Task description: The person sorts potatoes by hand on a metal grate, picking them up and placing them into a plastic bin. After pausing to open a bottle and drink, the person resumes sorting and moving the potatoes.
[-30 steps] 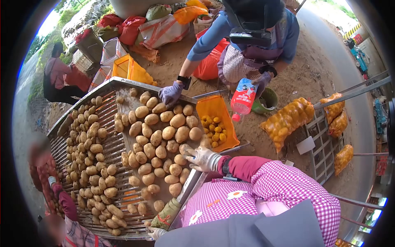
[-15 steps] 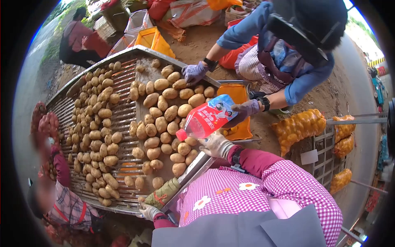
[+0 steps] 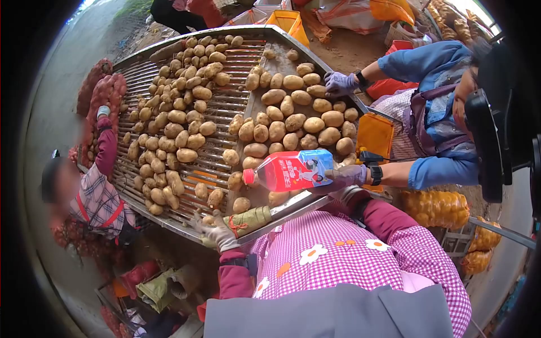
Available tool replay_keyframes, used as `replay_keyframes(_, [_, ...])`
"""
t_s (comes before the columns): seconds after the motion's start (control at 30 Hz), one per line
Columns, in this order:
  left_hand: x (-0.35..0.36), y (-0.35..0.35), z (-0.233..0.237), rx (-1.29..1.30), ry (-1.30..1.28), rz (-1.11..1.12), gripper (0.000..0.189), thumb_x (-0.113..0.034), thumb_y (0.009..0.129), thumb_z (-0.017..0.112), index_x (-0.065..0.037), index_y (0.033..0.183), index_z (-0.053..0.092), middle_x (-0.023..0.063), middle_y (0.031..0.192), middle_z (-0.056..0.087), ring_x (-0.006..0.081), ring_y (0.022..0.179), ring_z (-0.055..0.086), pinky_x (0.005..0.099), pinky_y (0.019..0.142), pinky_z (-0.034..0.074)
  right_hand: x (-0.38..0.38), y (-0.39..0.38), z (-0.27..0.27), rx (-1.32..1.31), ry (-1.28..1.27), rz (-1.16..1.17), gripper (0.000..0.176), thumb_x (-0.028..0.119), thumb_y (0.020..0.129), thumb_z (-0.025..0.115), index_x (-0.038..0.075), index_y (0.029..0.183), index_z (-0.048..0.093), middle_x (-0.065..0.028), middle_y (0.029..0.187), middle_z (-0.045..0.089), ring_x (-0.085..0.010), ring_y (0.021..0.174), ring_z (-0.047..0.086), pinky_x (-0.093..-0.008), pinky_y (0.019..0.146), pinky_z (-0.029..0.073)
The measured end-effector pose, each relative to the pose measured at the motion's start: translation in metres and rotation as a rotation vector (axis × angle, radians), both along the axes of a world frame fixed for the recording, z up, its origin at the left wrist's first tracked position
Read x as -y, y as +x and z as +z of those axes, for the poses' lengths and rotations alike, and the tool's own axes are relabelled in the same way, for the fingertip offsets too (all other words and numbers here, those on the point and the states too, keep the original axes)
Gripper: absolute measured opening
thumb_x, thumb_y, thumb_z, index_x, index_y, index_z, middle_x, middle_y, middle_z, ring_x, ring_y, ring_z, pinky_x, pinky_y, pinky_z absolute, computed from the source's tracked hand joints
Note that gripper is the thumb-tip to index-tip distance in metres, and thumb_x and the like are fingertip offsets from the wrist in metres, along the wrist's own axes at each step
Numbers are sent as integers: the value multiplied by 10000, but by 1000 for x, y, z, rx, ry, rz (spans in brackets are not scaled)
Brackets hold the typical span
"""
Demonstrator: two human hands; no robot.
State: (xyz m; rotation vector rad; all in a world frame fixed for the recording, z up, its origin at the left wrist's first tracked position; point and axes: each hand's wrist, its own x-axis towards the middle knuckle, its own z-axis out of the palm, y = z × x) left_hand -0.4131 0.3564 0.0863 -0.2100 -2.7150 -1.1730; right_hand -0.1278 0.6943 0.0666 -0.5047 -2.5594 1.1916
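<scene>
My left hand (image 3: 217, 232), in a pale work glove, rests at the near rim of the sorting table with its fingers apart, beside a green rolled bundle (image 3: 248, 219) tied with red string. My right hand (image 3: 350, 197), gloved too, is at the table's right corner; a co-worker's gloved hand (image 3: 344, 178) covers much of it and its fingers are hidden. That co-worker's hand holds a red and blue bottle (image 3: 293, 170) with a red cap, lying sideways above the potatoes (image 3: 276, 132).
Potatoes cover the slatted part (image 3: 239, 104) of the table. A co-worker in blue sleeves leans a second hand (image 3: 341, 83) on the far rim. Another person in plaid (image 3: 98, 200) reaches toward red net sacks (image 3: 107, 96) at left. Filled yellow net bags (image 3: 434, 208) lie at right.
My view has turned, shifting the table rightward. The bottle has levelled out and remains in the co-worker's hand. My right hand has drawn back from beside the bottle; my left hand's fingers have spread.
</scene>
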Motion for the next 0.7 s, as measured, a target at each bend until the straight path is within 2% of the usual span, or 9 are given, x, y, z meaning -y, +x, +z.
replay_keyframes(0.03, [-26, 18, 15, 210, 396, -144, 988, -345, 907, 870, -92, 1656, 279, 150, 1557, 486, 294, 1426, 496, 479, 1212, 383, -1, -1, 2, -9, 11, 36, 348, 301, 1006, 669, 121, 1302, 690, -146, 1261, 723, -342, 1213, 659, -455, 1068, 512])
replay_keyframes(0.1, [-66, 55, 36, 492, 829, -443, 1038, -298, 894, 882, -110, 1674, 224, 159, 1539, 488, 265, 1423, 501, 448, 1201, 414, -2, -2, 9, -30, 36, 102, 349, 291, 1006, 671, 122, 1312, 685, -140, 1267, 720, -334, 1221, 655, -448, 1072, 512])
replay_keyframes(0.17, [-90, 88, 41, 792, 960, -538, 1067, -429, 900, 862, -224, 1692, 178, 172, 1601, 419, 322, 1466, 470, 515, 1173, 428, -3, -5, 16, -53, 65, 164, 352, 280, 1006, 672, 123, 1321, 679, -134, 1274, 716, -327, 1229, 651, -441, 1076, 512])
replay_keyframes(0.23, [-121, 111, 77, 847, 978, -591, 1104, -437, 896, 857, -259, 1701, 123, 159, 1615, 405, 326, 1444, 485, 534, 1144, 453, -6, -8, 23, -78, 103, 218, 355, 270, 1007, 673, 125, 1331, 673, -128, 1280, 713, -319, 1238, 647, -434, 1081, 512])
replay_keyframes(0.37, [-149, 115, 95, 886, 901, -299, 853, -224, 956, 804, -196, 1611, 259, 158, 1546, 491, 275, 1368, 557, 510, 1088, 509, -6, -12, 32, -121, 158, 307, 363, 250, 1008, 675, 127, 1349, 661, -116, 1293, 706, -304, 1254, 639, -421, 1089, 513])
replay_keyframes(0.4, [-157, 115, 106, 926, 933, -312, 717, -134, 968, 778, -171, 1530, 334, 146, 1478, 554, 253, 1294, 615, 473, 1014, 571, -6, -14, 33, -130, 170, 325, 366, 245, 1008, 675, 128, 1354, 658, -112, 1297, 704, -300, 1258, 637, -418, 1091, 513])
replay_keyframes(0.5, [-171, 116, 100, 885, 965, -347, 765, -49, 917, 827, -122, 1510, 349, 147, 1389, 602, 281, 1192, 676, 413, 968, 635, -6, -15, 37, -151, 194, 374, 374, 229, 1009, 677, 130, 1368, 650, -103, 1306, 699, -288, 1271, 631, -407, 1098, 513])
replay_keyframes(0.63, [-174, 117, 117, 1013, 956, -324, 679, -30, 930, 795, -129, 1471, 397, 135, 1349, 613, 243, 1127, 705, 385, 814, 674, -10, -15, 42, -176, 227, 445, 387, 209, 1009, 679, 133, 1387, 638, -91, 1319, 692, -273, 1287, 623, -394, 1106, 514])
replay_keyframes(0.7, [-175, 117, 120, 900, 939, -333, 672, -30, 928, 789, -124, 1476, 411, 122, 1343, 620, 228, 1101, 712, 372, 771, 671, -14, -18, 44, -188, 240, 496, 395, 199, 1010, 680, 134, 1397, 632, -85, 1326, 688, -265, 1296, 619, -387, 1111, 514])
